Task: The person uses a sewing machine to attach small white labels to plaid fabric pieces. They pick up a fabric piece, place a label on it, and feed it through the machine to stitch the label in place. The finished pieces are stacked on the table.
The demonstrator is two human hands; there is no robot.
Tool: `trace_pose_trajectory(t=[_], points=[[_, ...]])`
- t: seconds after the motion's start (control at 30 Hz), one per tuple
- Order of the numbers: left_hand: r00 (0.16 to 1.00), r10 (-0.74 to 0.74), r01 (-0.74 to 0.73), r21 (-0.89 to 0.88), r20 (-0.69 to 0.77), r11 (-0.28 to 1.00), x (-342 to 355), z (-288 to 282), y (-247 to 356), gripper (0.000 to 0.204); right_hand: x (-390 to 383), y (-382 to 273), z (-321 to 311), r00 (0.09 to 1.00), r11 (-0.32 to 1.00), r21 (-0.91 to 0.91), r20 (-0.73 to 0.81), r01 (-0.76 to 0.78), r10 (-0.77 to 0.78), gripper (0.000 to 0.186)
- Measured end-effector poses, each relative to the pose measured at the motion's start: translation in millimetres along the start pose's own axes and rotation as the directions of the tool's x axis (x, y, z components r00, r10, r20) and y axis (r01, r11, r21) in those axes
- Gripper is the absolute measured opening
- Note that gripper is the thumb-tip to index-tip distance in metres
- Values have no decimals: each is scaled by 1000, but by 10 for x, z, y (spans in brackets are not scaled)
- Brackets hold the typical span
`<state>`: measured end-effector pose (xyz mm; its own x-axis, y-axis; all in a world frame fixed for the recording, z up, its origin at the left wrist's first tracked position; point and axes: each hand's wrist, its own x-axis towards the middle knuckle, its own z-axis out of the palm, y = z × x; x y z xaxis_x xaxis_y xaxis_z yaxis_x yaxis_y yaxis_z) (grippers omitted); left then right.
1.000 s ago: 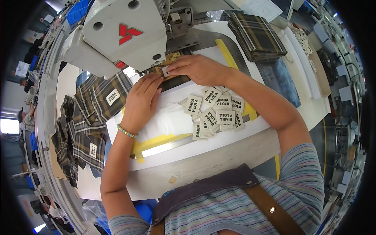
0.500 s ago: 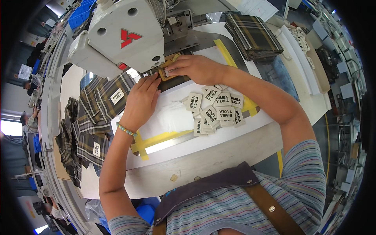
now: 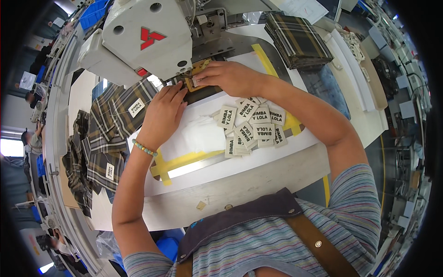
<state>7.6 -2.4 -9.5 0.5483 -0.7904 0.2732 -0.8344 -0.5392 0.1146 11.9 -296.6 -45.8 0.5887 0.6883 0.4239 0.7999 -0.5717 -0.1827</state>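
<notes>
My right hand [image 3: 233,79] pinches a small pale label [image 3: 196,81] inside a tan frame [image 3: 202,66] under the sewing machine [image 3: 168,57]. Dark plaid fabric [image 3: 205,94] lies beneath the frame. My left hand [image 3: 162,111] rests by the frame's left side, its fingers stretched out over the fabric and its fingertips just below the machine head. A loose pile of pale printed labels [image 3: 254,124] lies on the white work surface below my right forearm. Left of my left hand, plaid pieces [image 3: 117,127] with labels on them hang together at the table's side.
A neat stack of plaid pieces [image 3: 297,41] stands at the back right. Yellow tape [image 3: 194,160] borders the white sheet. A white rail [image 3: 353,74] runs along the right, and a blue crate [image 3: 93,16] sits at the far left. Other people work in the left background.
The view has shifted slightly. Both hands stay at the frame, with the right fingers still on the label and the left hand hardly moved.
</notes>
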Motion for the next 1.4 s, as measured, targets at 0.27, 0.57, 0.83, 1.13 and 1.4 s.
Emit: trace_pose_trajectory(t=[0.27,0.57,0.83,1.13,1.4], points=[[958,183,-200,-55,-222,978,-139,-655,569,31,96,3,-4,1000,1000,-22,-30,8,-8,45],[433,381,-826,-191,-817,530,-846,-1951,1375,45,128,15,-92,995,996,4,38,-94,94,43],[514,316,-806,-323,-797,496,-963,-2013,1515,34,-123,-374,-687,969,969,-40,-51,-242,240,38],[943,307,-306,23,-128,952,-348,-518,509,40,-496,-37,-564,930,954,-116,-286,-275,233,29],[988,157,-157,-58,-14,986,79,-56,61,47,-617,155,-670,904,949,24,-299,-314,307,34]])
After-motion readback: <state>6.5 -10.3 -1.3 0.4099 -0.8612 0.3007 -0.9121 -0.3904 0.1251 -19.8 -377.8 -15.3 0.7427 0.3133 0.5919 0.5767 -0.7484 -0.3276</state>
